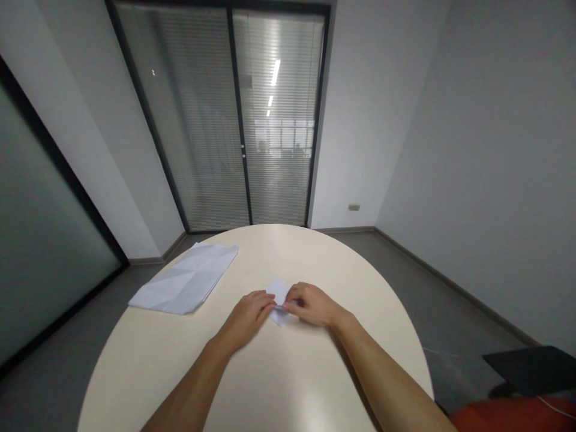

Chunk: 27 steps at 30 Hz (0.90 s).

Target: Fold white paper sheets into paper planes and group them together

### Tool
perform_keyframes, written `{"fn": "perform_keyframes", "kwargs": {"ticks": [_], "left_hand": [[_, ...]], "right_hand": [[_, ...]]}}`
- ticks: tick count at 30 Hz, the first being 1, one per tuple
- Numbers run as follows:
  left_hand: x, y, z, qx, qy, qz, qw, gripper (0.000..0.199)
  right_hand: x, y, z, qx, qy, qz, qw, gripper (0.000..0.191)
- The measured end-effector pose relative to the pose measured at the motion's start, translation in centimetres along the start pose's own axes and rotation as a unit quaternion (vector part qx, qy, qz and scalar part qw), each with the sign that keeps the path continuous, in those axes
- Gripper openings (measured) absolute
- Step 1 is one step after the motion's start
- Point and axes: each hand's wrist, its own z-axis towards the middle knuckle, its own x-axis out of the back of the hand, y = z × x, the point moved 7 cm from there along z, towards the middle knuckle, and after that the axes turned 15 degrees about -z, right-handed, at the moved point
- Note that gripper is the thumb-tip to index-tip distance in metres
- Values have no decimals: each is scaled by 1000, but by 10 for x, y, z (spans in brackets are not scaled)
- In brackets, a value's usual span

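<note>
1 small folded paper was found in the lower centre of the frame, on the pale round table. Its surface was noted as white with a faint bluish cast, plain and free of visible print. A flat, broad upper part and a smaller lower part tapered to a point were seen; the 2 were divided by a raised fold running crosswise between the fingers. The paper's side corners were covered by the hands, so its full outline could not be confirmed.

The paper's left side was touched by the left hand, whose fingers were extended and held close together; whether it was pinched there could not be determined. The right side was pinched between the thumb and curled fingers of the right hand.

A larger stack of white sheets, marked by crossing creases, was recorded at left of centre, near the table's edge. Closed glass doors were observed at the upper centre.
</note>
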Motion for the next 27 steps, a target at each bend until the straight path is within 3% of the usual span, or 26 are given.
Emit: {"fn": "perform_keyframes", "kwargs": {"ticks": [7,13,27], "left_hand": [[1,-9,-2,39,25,-11,999,30],[7,0,0,60,19,-36,997,27],[17,-2,1,92,60,-21,994,23]], "right_hand": [[-4,8,-1,-23,0,-5,1000,19],[-4,11,-1,-40,5,0,999,18],[-5,18,-1,-82,13,56,995,25]]}}
